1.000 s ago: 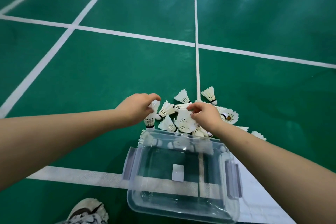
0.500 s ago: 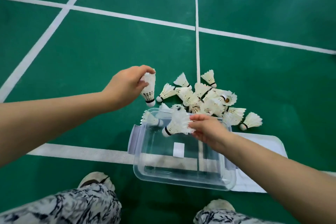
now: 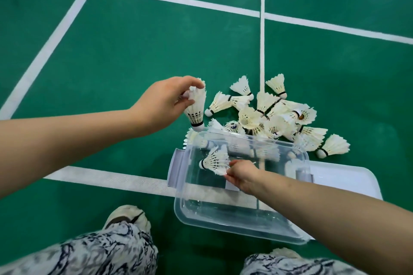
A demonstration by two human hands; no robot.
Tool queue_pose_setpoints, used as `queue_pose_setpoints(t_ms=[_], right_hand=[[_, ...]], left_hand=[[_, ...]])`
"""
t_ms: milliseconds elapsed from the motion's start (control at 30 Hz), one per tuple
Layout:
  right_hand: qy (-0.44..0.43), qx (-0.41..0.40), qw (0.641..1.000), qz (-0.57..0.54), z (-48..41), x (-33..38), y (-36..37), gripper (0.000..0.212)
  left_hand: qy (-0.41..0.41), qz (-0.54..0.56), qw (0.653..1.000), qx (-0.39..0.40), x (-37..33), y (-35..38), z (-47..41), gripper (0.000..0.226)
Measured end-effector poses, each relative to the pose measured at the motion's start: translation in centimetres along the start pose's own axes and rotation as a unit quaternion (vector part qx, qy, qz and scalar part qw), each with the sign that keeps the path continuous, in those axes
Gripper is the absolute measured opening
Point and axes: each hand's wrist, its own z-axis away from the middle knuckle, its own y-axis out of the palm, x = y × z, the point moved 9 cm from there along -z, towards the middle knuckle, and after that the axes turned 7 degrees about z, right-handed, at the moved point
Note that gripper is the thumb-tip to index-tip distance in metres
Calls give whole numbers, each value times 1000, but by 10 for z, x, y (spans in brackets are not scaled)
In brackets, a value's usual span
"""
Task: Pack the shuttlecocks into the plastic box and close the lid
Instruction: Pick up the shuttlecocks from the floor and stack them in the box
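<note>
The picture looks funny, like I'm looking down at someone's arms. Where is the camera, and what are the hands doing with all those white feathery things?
The camera sits on a person's head and looks down, so you see their own arms, knees and shoes. They are crouching on a green court floor with white lines. The feathery things are shuttlecocks, lying in a pile. The left hand holds one shuttlecock just above the far corner of a clear plastic box. The right hand holds another shuttlecock over the open box. The box looks empty inside so far. Its lid lies on the floor beside it.
</note>
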Motion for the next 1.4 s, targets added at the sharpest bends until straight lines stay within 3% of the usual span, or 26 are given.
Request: queue_pose_setpoints(t_ms=[167,367,533,667,933,1067,1167,1300,1400], right_hand=[[18,-11,1000,-1,-5,-13,-7,33],[21,20,999,19,-1,4,10,10],[-40,1,996,80,-2,8,0,14],[-136,-37,975,169,8,19,-11,12],[-216,-34,965,145,51,29,-25,16],[-362,-60,920,140,100,73,-39,10],[-445,-79,871,194,136,90,-43,33],[-496,-100,825,251,158,87,-51,50],[-508,-115,814,257,161,82,-64,40]], left_hand=[[3,6,1000,7,5,3,3,32],[-1,-1,1000,19,7,2,3,29],[6,4,1000,18,4,0,7,28],[18,19,1000,12,-4,-1,9,27],[63,28,997,27,-45,13,9,28],[82,26,994,67,-63,32,13,24],[97,20,989,108,-75,54,18,23],[93,42,985,139,-89,77,25,18],[85,55,982,158,-94,89,30,15]])
